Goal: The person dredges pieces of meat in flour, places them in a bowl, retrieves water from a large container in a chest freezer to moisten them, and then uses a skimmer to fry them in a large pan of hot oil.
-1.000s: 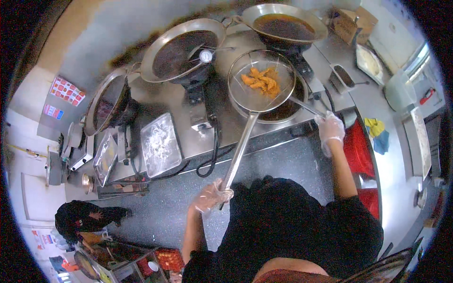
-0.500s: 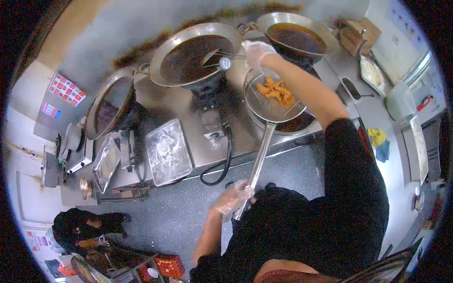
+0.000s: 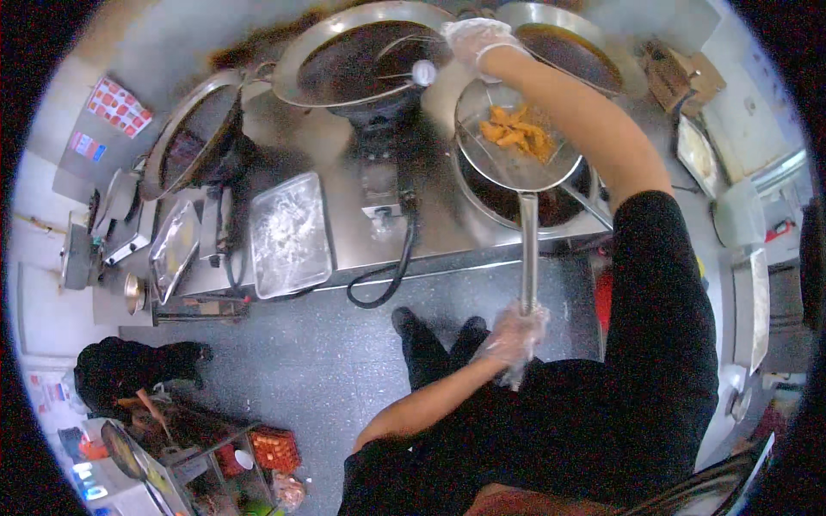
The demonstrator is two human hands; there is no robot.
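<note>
My left hand point(image 3: 514, 334), in a clear plastic glove, is closed around the long metal handle of a round mesh strainer point(image 3: 482, 163). Several pieces of orange-brown fried food point(image 3: 518, 132) lie in its mesh. The strainer is above a round metal pot point(image 3: 488, 209) of dark liquid. My right hand point(image 3: 478, 41), also gloved, is at the right rim of the middle wok point(image 3: 297, 82). Its fingers close on the handle of a wire skimmer point(image 3: 397, 43), whose head is over the dark oil. A white dial thermometer point(image 3: 422, 73) sits at that rim.
Another oil-filled wok point(image 3: 572, 56) stands at the right and a third wok point(image 3: 155, 172) at the left. A white-dusted metal tray point(image 3: 291, 236) lies on the counter beside a black hose point(image 3: 398, 279). Another person point(image 3: 129, 374) is at the lower left.
The view has shifted. My left hand has moved right with the strainer, whose handle now points more directly toward me. The skimmer stays in my right hand at the middle wok.
</note>
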